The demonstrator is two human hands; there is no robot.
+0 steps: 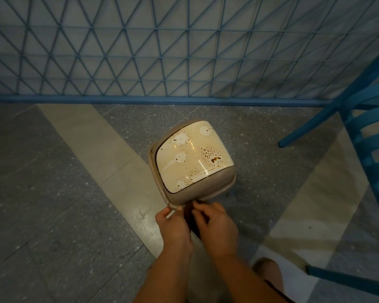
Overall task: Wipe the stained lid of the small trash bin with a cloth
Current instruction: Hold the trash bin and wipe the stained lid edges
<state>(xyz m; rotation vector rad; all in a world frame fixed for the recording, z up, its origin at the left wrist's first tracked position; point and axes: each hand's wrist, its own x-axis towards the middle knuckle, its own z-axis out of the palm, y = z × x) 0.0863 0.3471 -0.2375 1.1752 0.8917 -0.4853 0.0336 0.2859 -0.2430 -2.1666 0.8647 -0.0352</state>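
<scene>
A small beige trash bin stands on the floor in the middle of the view. Its cream swing lid carries brown speckled stains and pale round patches, darkest toward the right side. My left hand pinches the bin's near rim at its front corner. Beside it, my right hand has its fingers curled at the near rim, on a dark brown cloth that shows only as a narrow strip between the two hands. Both hands are below the lid and do not touch it.
A blue metal lattice fence with a blue base rail runs behind the bin. A blue chair stands at the right, one leg close to the bin. The floor has grey speckled and beige tiles. My knee shows at the bottom.
</scene>
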